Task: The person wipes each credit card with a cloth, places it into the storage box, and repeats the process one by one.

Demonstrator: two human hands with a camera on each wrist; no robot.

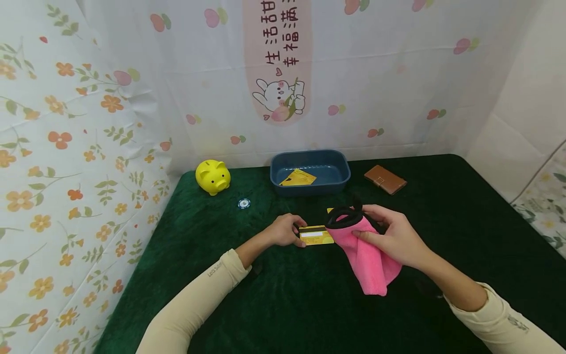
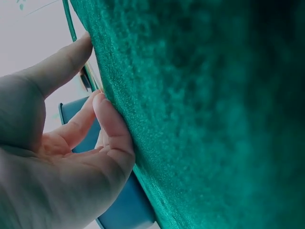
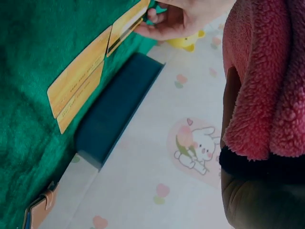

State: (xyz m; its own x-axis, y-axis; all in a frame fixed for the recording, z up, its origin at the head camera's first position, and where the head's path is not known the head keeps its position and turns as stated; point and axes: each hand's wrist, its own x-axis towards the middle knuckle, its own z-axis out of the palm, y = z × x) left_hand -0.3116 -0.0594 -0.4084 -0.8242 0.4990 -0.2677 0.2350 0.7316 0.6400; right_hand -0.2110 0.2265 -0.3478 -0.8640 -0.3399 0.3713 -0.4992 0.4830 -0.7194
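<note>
My left hand (image 1: pixel 283 230) rests low on the green cloth and grips the left end of a yellow card (image 1: pixel 316 236) between thumb and fingers. The card lies flat, with a dark stripe and a white strip on its face. Just to its right, my right hand (image 1: pixel 400 241) holds up a pink fluffy pouch (image 1: pixel 371 265) with a black drawstring rim. Two more yellow cards (image 3: pixel 76 78) lie overlapping on the cloth in the right wrist view. In the head view, the pouch hides most of them. The pouch's inside cannot be seen.
At the back stands a blue tray (image 1: pixel 311 191) with yellow cards (image 1: pixel 299 177) in it. A yellow piggy bank (image 1: pixel 213 178) and a poker chip (image 1: pixel 244 203) are to the left. A brown wallet (image 1: pixel 384 180) lies at the back right, near the hanging cloth wall.
</note>
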